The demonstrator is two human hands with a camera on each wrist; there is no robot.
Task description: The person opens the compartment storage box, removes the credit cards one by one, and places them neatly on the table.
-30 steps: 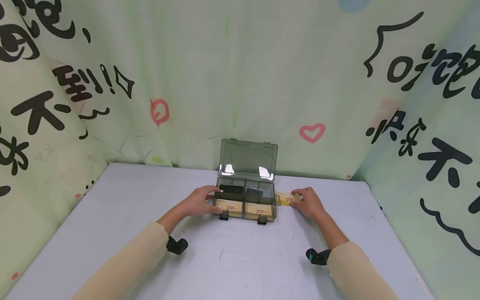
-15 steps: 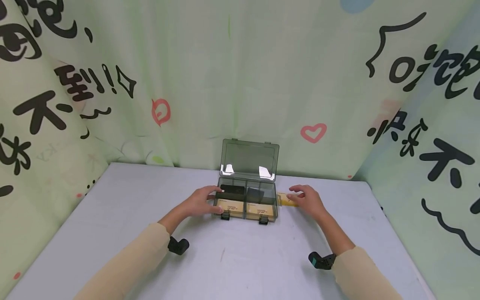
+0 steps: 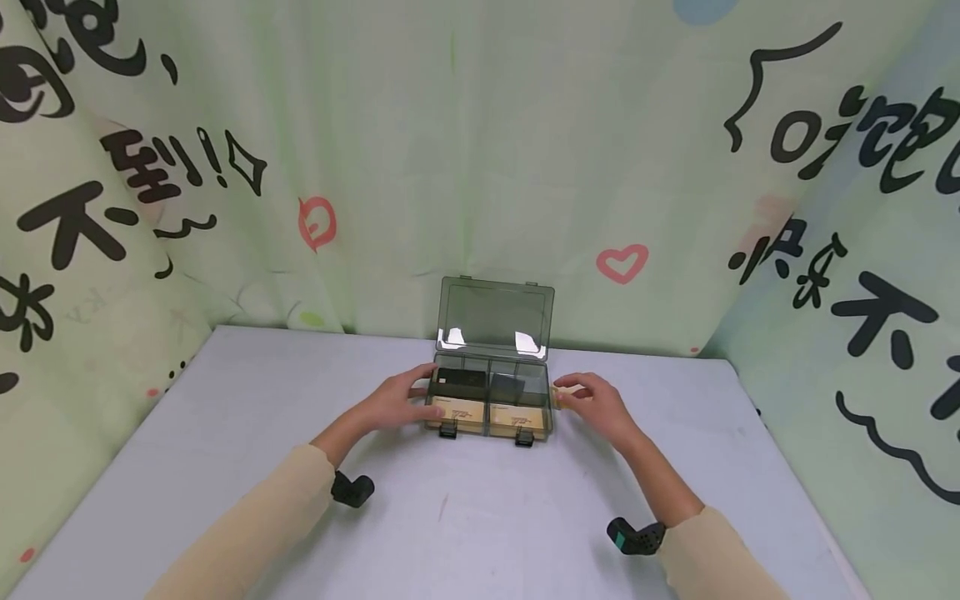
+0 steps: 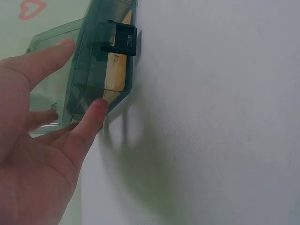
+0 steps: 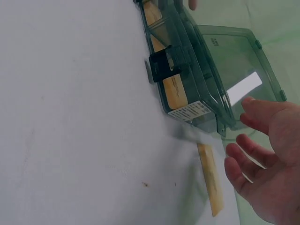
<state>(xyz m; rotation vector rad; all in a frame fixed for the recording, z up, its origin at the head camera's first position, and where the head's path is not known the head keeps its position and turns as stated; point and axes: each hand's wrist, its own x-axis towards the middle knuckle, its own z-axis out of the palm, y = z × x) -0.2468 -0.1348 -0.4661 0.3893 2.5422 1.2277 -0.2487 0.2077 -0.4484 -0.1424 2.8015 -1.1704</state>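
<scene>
A smoky translucent compartment box (image 3: 488, 421) stands at the table's back with its lid (image 3: 497, 312) raised. Two tan packets, left (image 3: 458, 412) and right (image 3: 517, 417), fill the front compartments. A black item (image 3: 461, 380) and a dark grey one (image 3: 507, 387) lie behind them. My left hand (image 3: 392, 403) rests its fingertips at the box's left end. Just off the right end is my right hand (image 3: 600, 408), fingers loosely bent and nothing between them. Beside it a flat yellow packet (image 5: 212, 180) lies on the table, mostly hidden behind that hand in the head view.
Two black latches hang at the box's front, one on the left (image 3: 447, 430) and one on the right (image 3: 524, 437). A printed label (image 5: 190, 111) sits on its right end. The white table (image 3: 480, 517) extends toward me, and patterned curtains (image 3: 465, 167) enclose the back and sides.
My right hand has let go of the yellow packet, lifted its fingers and shifted left toward the box. The left hand stays at the box's left end.
</scene>
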